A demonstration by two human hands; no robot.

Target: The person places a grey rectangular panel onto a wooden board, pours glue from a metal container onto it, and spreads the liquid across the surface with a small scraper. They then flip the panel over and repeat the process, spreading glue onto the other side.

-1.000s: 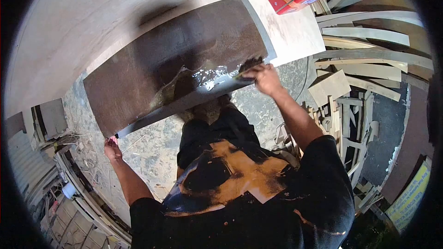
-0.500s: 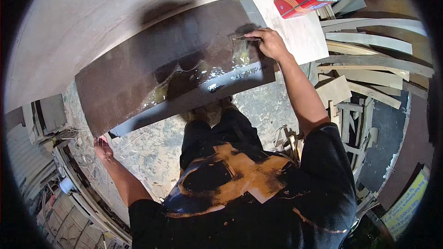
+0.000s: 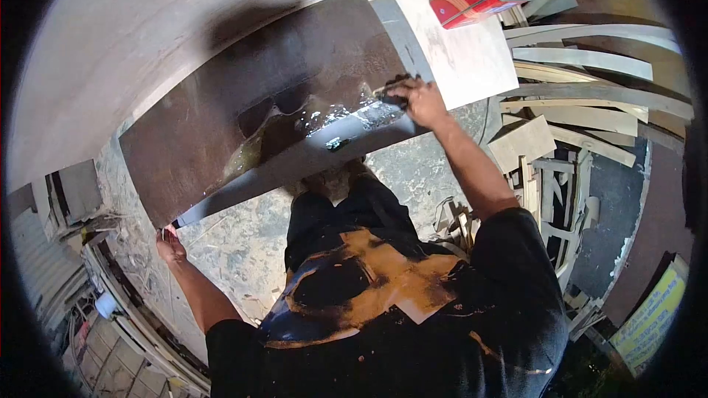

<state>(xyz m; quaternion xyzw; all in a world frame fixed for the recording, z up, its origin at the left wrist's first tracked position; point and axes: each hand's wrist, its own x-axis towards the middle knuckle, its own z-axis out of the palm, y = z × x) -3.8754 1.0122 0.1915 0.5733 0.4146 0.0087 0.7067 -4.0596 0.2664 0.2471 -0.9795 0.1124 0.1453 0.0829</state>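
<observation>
A large brown sheet [image 3: 199,110] lies across the work surface, with a shiny, wet, glue-like liquid [image 3: 324,119] spread along its near side. My right hand [image 3: 422,101] is closed on a thin flat spreader [image 3: 385,93], whose edge meets the wet area near the sheet's right end. The fingers partly cover the spreader. At the near left corner of the sheet, my left hand [image 3: 171,245] has its fingers closed on the edge. A grey sheet [image 3: 402,33] shows from under the brown one at the right.
A red metal can [image 3: 472,4] stands on a pale board [image 3: 479,66] at the far right. Wood strips and offcuts [image 3: 582,96] are piled to the right. More strips [image 3: 140,317] lie at the lower left. Debris litters the floor [image 3: 243,258] by my feet.
My right hand has drawn the spreader toward me, down into the wet band near the sheet's near edge. My left hand stays at the corner. The view has shifted slightly.
</observation>
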